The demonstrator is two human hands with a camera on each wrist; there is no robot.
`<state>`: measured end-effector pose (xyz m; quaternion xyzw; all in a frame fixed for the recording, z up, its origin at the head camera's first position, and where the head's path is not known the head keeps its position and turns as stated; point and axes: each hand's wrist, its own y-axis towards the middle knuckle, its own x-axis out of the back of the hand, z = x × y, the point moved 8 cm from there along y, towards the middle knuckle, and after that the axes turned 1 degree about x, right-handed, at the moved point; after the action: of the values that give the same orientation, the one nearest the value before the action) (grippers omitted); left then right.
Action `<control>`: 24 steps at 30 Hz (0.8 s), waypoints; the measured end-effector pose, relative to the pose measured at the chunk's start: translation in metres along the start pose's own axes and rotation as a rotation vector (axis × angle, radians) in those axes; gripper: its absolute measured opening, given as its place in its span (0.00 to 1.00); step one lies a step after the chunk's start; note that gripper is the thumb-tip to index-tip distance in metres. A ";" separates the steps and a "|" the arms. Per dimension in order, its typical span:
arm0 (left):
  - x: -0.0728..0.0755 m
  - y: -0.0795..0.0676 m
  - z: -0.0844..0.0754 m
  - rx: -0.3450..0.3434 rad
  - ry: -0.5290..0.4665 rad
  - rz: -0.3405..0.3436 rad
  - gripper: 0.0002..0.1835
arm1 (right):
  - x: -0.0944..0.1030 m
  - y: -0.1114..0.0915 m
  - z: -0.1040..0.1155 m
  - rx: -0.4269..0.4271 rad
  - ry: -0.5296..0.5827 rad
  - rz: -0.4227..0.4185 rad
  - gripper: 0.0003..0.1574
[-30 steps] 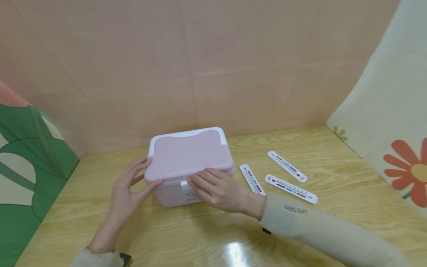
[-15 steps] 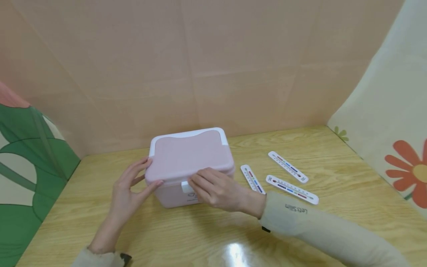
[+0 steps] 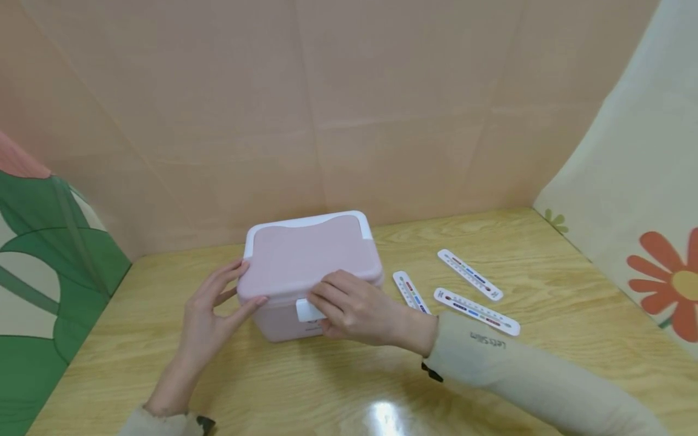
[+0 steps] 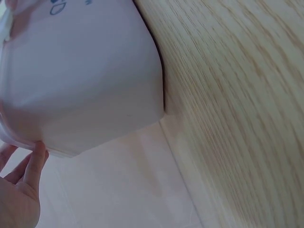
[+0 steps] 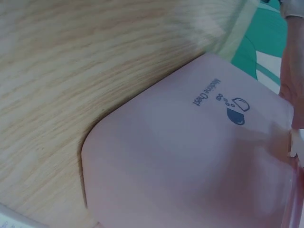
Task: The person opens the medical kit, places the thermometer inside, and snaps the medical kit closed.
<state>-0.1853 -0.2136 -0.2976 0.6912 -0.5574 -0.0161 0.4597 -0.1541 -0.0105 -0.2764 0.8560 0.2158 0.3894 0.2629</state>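
Note:
A pink medicine chest (image 3: 311,254) with a white-edged lid stands on the table, its lid down. My left hand (image 3: 209,309) holds the lid's left front corner, thumb on the front and fingers along the side. At the front, my right hand (image 3: 357,309) grips the white latch (image 3: 304,310), which tilts outward from the chest; the fingers hide its right part. The left wrist view shows the chest's side (image 4: 95,90) and my left fingers under the lid rim. Print reading "Medicine Chest" (image 5: 206,92) is on its front in the right wrist view.
Three white strip thermometers lie right of the chest: one near it (image 3: 410,290), one farther back (image 3: 470,274) and one in front (image 3: 477,312). A plain cloth (image 3: 327,121) hangs behind the wood-grain table (image 3: 262,387). A flowered sheet (image 3: 654,181) stands on the right.
The latch has swung outward at its lower edge with my right hand, and more of it shows. My left hand and the chest stay in place.

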 end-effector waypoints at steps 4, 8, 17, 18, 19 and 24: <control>0.001 0.000 -0.002 -0.004 -0.006 -0.006 0.34 | 0.000 0.000 -0.001 -0.024 0.035 0.012 0.23; 0.001 0.000 -0.003 -0.005 -0.015 -0.011 0.35 | -0.001 -0.001 -0.001 -0.049 0.057 0.063 0.22; 0.000 0.000 -0.003 0.006 -0.039 -0.020 0.35 | 0.001 -0.007 0.002 -0.123 0.116 0.113 0.21; 0.001 -0.001 -0.003 0.008 -0.039 -0.023 0.35 | 0.001 -0.007 0.002 -0.134 0.129 0.106 0.20; 0.001 -0.001 -0.003 0.012 -0.039 -0.024 0.34 | 0.002 -0.007 0.002 -0.144 0.143 0.101 0.19; 0.002 -0.001 -0.003 0.013 -0.038 -0.026 0.34 | 0.005 -0.008 0.003 -0.184 0.218 0.093 0.20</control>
<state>-0.1822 -0.2131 -0.2954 0.7009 -0.5571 -0.0317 0.4443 -0.1499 -0.0023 -0.2802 0.7899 0.1665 0.5101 0.2970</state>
